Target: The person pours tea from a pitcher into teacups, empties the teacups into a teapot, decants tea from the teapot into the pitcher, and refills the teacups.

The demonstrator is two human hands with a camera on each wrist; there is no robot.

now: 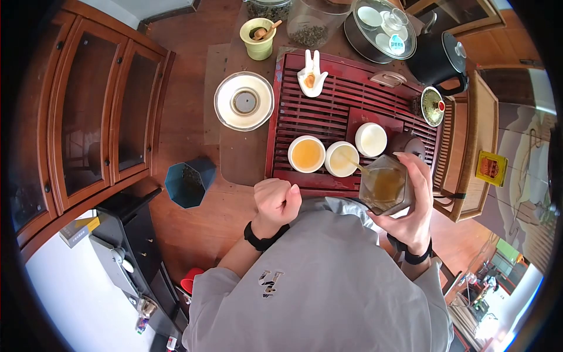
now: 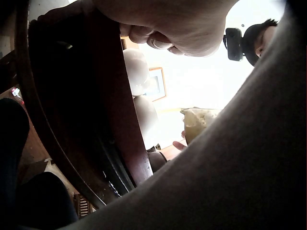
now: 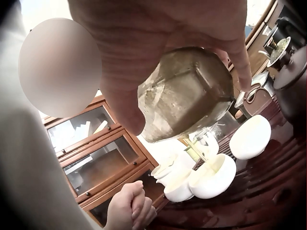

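Right hand [image 1: 418, 212], curled round a glass pitcher [image 1: 382, 186], is pouring into the middle cup [image 3: 217, 184]; left hand [image 1: 274, 201] is making an empty fist. Next likely calls for levelling the pitcher.

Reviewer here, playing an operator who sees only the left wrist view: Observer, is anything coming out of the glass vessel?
Observer: Yes. The right hand tilts the glass vessel, and a thin stream runs into the middle cup.
Operator: What do the two cups either side of it show?
Observer: The left cup holds amber liquid. The right cup looks pale inside; I cannot tell whether it holds any.
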